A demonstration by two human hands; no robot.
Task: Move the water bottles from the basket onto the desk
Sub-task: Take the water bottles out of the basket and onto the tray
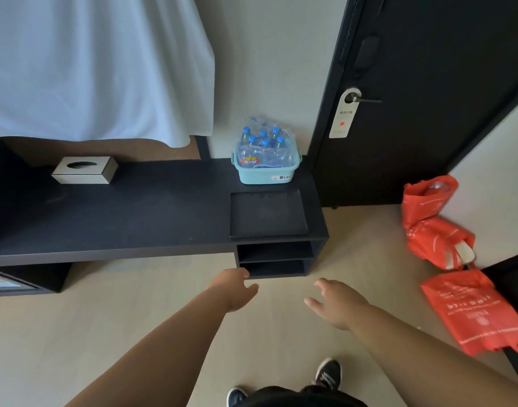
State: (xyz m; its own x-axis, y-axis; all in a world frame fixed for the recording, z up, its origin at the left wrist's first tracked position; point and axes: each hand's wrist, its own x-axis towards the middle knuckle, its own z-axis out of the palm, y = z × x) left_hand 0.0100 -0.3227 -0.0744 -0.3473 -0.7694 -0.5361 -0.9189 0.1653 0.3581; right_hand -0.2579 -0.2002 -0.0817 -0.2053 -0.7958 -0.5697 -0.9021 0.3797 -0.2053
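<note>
Left hand: the left hand [237, 289] is stretched forward with its fingers loosely spread, holding nothing. It hangs over the floor just short of the desk's front edge, likely the start of a reach.
Water bottles: the water bottles [263, 142] stand upright, blue caps up, six caps showing. Clear film seems to wrap them as one pack, so they may have to come out together or be torn free.
Basket: the pale blue basket [266, 171] holds the bottles at the back right of the desk, close to the wall. Nothing has been taken out yet.
Right hand: the right hand [337, 301] is wide and relaxed, palm turned inward and also bare. It mirrors the left, which suggests a two-handed lift of the pack or the basket.
Cloth: a white cloth [99, 69] hangs over the back of the desk at the left.
Tissue box: a silver tissue box [85, 170] sits at the rear left, well apart from the basket.
Desk: the desk [149, 207] is long, dark and matte, with bare top between the tissue box and the basket, the likeliest landing area.
Tray: a flat black tray [268, 214] lies just in front of the basket.
Shelves: two open shelves [275, 258] sit under the desk's right end.
Door: a dark door [428, 83] stands right of the desk, with a white hanger [344, 113] on its handle.
Bags: red bags [437, 224] slump on the pale floor [134, 318] at the far right.
</note>
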